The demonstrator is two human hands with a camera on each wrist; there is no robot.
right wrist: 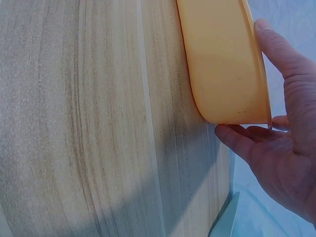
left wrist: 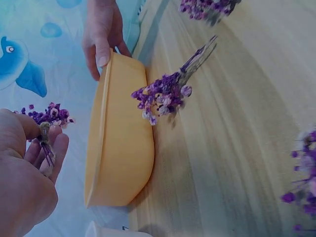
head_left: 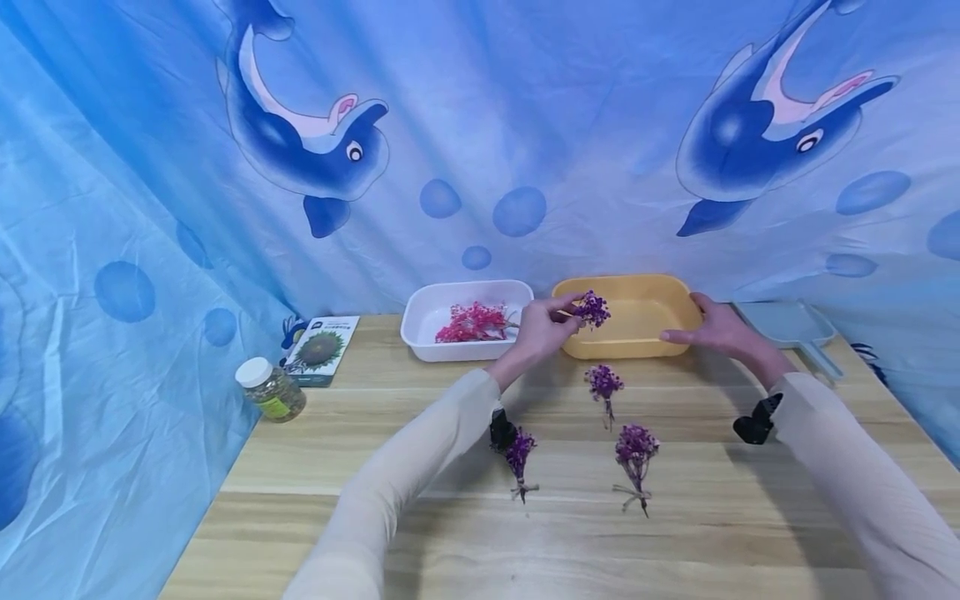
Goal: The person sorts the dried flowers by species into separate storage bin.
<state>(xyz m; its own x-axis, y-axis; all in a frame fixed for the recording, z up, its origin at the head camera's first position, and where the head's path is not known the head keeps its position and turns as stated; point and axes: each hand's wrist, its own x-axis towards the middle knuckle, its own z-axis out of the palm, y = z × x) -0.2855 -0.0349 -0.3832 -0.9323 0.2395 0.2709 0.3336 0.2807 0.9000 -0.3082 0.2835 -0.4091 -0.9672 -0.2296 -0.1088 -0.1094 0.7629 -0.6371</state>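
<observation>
My left hand [head_left: 542, 330] pinches a small bunch of purple dried flowers [head_left: 592, 308] by its tied stems, above the left end of a yellow plastic tub [head_left: 628, 347]. In the left wrist view, thumb and fingers meet at the twine of this bunch [left wrist: 51, 116]. At the tub's right end, my right hand [head_left: 723, 330] holds the rim, its thumb on the front edge and its fingers against the end wall. Three more purple bunches lie on the table: one before the tub [head_left: 603, 383], one nearer [head_left: 637, 454], and one by the left wrist [head_left: 520, 454].
Left of the yellow tub stands a white tub [head_left: 450, 353] with pink dried flowers [head_left: 474, 322]. A grey-blue dustpan [head_left: 791, 323] lies at the right. On the left are a white-lidded jar [head_left: 276, 393] and a sunflower-printed packet [head_left: 321, 350]. A blue dolphin curtain [head_left: 480, 108] hangs behind the table.
</observation>
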